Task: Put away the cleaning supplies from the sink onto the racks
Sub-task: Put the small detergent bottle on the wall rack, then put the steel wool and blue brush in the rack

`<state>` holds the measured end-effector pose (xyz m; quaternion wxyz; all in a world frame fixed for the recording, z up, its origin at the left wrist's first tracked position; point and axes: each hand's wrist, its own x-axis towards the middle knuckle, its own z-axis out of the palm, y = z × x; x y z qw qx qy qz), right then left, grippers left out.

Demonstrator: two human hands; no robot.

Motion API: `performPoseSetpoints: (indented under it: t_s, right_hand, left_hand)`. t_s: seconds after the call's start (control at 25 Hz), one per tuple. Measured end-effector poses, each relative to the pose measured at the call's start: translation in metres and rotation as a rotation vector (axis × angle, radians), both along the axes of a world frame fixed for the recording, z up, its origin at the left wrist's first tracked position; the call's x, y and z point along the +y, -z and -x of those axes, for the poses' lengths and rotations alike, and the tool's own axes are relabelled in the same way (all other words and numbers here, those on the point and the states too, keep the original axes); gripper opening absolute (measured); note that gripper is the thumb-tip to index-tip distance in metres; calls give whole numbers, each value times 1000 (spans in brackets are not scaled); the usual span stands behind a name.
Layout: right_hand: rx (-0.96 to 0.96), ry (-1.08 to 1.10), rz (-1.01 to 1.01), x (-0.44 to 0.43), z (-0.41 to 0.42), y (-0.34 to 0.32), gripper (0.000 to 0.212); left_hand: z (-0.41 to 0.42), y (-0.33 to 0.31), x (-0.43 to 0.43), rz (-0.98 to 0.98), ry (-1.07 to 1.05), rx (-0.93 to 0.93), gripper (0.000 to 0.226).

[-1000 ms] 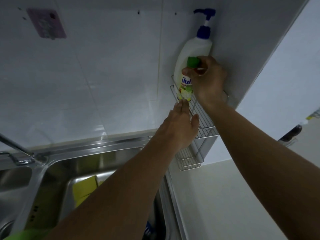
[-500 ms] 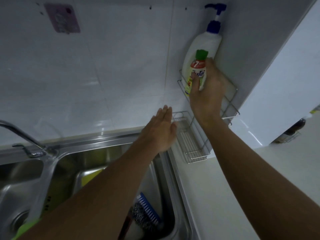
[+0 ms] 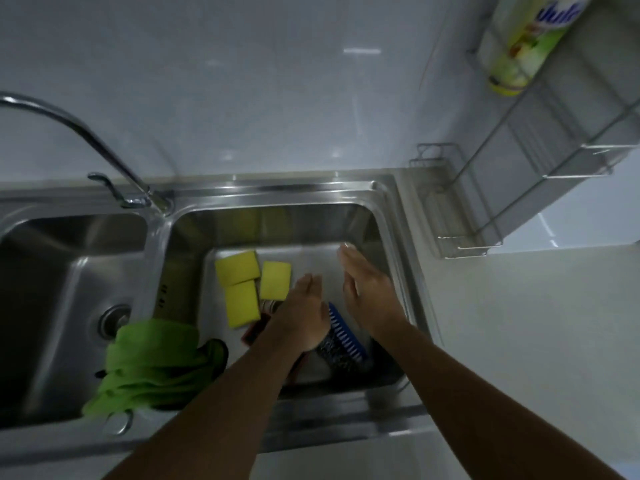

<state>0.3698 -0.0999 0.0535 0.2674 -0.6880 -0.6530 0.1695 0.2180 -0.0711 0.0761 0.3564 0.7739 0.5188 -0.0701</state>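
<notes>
Both my hands hang empty over the right sink basin. My left hand is open, palm down, just right of three yellow sponges. My right hand is open too, fingers straight, near the basin's right wall. Between the hands lies a blue brush next to a steel scourer. A dark red pad shows partly under my left forearm. The dish soap bottle stands on the upper wire rack at the top right. The lower rack holds nothing.
A green cloth drapes over the divider between the two basins. The faucet arches at the left. The left basin has a drain. White counter runs to the right of the sink.
My right hand let go of the soap bottle, which stays on the upper rack. Both hands dropped from the racks down into the right basin, and my view tilted down.
</notes>
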Motion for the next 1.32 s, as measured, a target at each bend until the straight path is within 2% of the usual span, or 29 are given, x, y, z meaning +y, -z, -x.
performPoseSetpoints:
  t_s: [0.16,0.28,0.36,0.44,0.56,0.76,0.92,1.0,1.16,1.32]
  right_hand:
    - [-69,-127,371,-26,9,71,51]
    - [-90,-207,602,-38,4,104,63]
    - [-117,-210,678,-40,-1,120,56]
    - [-150,-189,719,-39,-4,132,44]
    - [-113,-113,721,-33,-5,143,33]
    - [108,44,689,-30,-2,148,28]
    - [393,261,643,-28,-5,143,33]
    - [523,334,616,-25,-8,130,37]
    - [734,306,522,-19,-11,84,42]
    - [1002,393,406,-22,-2,30,44]
  left_hand:
    - [9,54,-33,131,-33,15,58]
    - [6,90,-47,210,-55,65,42]
    - [-1,113,-54,314,-48,127,37]
    - [-8,131,-61,412,-45,175,50]
    - [-19,136,-61,490,-115,127,65]
    - [-25,143,-49,550,-294,56,50]
    - [-24,140,-45,513,-389,-71,38]
    - [-23,131,-42,459,-465,-175,33]
    - [-21,106,-24,219,-634,-370,21]
    - [-17,58,-10,373,-850,-567,31]
